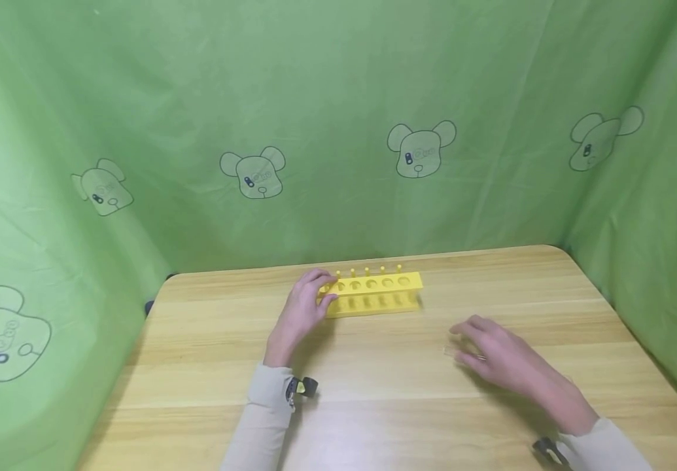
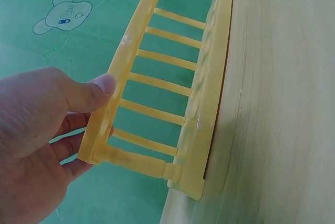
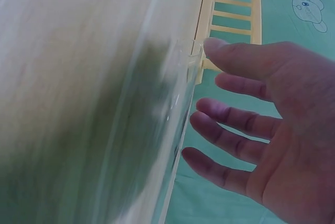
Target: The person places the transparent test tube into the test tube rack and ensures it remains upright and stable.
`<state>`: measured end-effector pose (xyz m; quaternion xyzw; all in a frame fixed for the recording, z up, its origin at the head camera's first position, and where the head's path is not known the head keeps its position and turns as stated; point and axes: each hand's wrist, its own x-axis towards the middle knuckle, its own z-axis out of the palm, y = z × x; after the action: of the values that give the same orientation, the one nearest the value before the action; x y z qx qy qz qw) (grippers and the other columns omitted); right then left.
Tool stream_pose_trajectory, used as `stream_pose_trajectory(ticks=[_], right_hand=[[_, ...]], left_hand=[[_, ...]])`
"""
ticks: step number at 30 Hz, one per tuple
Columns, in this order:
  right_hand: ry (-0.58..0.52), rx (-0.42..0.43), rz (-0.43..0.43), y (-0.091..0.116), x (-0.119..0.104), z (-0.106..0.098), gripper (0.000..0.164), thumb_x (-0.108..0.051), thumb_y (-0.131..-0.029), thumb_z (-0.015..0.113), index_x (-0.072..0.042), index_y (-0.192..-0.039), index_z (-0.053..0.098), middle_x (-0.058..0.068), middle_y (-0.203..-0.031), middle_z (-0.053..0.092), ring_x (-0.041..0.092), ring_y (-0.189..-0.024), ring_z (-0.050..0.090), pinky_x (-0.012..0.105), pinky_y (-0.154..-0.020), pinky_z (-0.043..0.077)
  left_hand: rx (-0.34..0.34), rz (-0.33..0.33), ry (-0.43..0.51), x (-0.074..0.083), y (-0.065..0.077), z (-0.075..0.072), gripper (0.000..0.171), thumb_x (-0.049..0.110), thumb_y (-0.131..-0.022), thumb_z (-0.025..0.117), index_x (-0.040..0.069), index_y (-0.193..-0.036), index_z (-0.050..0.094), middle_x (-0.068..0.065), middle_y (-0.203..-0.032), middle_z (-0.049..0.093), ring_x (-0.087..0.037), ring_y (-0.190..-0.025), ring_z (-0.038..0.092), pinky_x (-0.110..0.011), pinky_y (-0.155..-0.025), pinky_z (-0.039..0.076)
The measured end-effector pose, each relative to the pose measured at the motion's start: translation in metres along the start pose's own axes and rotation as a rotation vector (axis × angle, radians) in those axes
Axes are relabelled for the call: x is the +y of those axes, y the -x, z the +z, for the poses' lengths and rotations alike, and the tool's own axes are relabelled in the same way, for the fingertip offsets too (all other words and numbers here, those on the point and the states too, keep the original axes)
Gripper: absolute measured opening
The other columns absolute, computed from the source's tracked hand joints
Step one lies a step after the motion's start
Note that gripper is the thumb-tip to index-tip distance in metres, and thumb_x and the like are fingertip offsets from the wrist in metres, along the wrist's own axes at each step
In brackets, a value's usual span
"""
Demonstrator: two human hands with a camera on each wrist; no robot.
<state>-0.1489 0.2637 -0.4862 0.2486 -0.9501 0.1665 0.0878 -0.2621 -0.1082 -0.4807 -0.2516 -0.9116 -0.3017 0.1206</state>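
Observation:
A yellow test tube rack (image 1: pixel 373 286) with a row of round holes and a row of pegs stands near the table's back edge. My left hand (image 1: pixel 303 311) grips its left end; in the left wrist view the thumb (image 2: pixel 104 84) lies on the top plate and the fingers are behind and below it. To the right and nearer, my right hand (image 1: pixel 503 356) hovers low, its fingers loosely spread. A clear glass test tube (image 3: pixel 180 98) lies beside those fingers, mostly hidden by the hand in the head view. The thumb tip appears close to the tube's rim; contact is unclear.
The wooden table (image 1: pixel 385 373) extends around both hands. A green curtain (image 1: pixel 338 216) with bear-head drawings hangs behind the table and along both sides. Dark wrist straps (image 1: pixel 301 387) sit by the light sleeves.

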Motion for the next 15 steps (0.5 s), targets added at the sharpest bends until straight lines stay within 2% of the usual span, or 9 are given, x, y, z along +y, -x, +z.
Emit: stream_pose_trajectory(ticks=[7, 15], right_hand=[[0.025, -0.025, -0.004, 0.0039, 0.0051, 0.0056, 0.041, -0.021, -0.081, 0.087, -0.004, -0.115, 0.071, 0.006, -0.106, 0.067, 0.024, -0.091, 0.067, 0.044, -0.078, 0.063], [0.042, -0.035, 0.016, 0.0057, 0.0058, 0.0076, 0.040, -0.018, -0.080, 0.087, -0.003, -0.114, 0.071, 0.003, -0.100, 0.064, 0.017, -0.084, 0.063, 0.039, -0.071, 0.062]], left_hand=[[0.000, 0.008, -0.005, 0.0010, 0.0001, -0.0005, 0.039, 0.012, -0.093, 0.077, 0.004, -0.130, 0.067, -0.008, -0.131, 0.064, -0.023, -0.124, 0.058, -0.032, -0.111, 0.047], [0.007, 0.005, 0.001, -0.0001, 0.0003, -0.0004, 0.039, 0.012, -0.092, 0.077, 0.004, -0.130, 0.068, -0.007, -0.131, 0.064, -0.022, -0.125, 0.058, -0.032, -0.111, 0.047]])
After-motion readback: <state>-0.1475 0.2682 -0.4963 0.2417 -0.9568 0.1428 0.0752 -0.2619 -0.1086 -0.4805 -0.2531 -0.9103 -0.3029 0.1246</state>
